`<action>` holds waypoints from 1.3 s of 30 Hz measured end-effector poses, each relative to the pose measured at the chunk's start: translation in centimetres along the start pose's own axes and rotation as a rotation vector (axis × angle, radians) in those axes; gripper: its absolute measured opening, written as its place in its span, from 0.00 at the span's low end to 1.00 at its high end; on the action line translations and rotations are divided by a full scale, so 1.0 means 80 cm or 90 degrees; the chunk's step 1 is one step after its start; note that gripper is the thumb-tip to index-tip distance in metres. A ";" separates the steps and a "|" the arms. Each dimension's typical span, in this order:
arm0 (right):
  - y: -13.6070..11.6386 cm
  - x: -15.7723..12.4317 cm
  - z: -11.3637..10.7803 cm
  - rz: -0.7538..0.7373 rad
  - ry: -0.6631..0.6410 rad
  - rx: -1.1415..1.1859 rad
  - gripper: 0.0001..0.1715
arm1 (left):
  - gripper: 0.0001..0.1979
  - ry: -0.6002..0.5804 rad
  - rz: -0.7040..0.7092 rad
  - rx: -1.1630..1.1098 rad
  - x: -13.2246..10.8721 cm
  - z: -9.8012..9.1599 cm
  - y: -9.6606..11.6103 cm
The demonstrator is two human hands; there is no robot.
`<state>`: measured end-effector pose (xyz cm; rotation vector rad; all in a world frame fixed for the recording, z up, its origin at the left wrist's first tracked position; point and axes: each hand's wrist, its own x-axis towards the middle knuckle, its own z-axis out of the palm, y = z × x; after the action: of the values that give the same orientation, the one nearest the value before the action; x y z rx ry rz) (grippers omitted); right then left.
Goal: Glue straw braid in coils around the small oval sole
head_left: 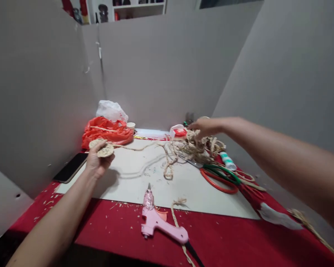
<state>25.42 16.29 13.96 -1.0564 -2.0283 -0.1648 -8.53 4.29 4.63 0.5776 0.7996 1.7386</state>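
My left hand (97,163) is closed round a small flat coil of woven straw rope (102,148), held above the white board (133,185) at the left. A loose strand runs from the coil across to a tangled heap of straw rope (193,148) at the back right. My right hand (204,128) reaches over that heap, fingers pinched on its strands. A pink glue gun (160,220) lies on the red cloth (228,237) near the front edge.
A black phone (71,167) lies at the left. A red plastic bag (107,133), a white bag (111,110) and a small cup (130,126) sit at the back. Red and green rings (219,178) lie right of the board. Grey partition walls enclose three sides.
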 end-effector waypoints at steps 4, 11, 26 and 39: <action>-0.008 -0.067 0.035 0.017 -0.146 0.045 0.09 | 0.04 -0.034 0.004 0.056 -0.006 0.005 -0.013; -0.149 -0.135 0.086 0.078 -0.339 0.499 0.22 | 0.12 -0.189 0.019 0.220 -0.033 0.009 -0.032; -0.176 -0.131 0.118 0.183 -0.248 0.772 0.13 | 0.15 -0.347 -0.001 0.348 -0.036 0.004 -0.037; -0.144 -0.128 0.110 0.010 0.051 0.460 0.06 | 0.19 -0.182 0.073 0.253 -0.020 -0.001 -0.038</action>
<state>14.80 6.50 3.63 -0.5887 -1.7811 0.4944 -6.25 3.34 2.31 1.1312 0.9247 1.5566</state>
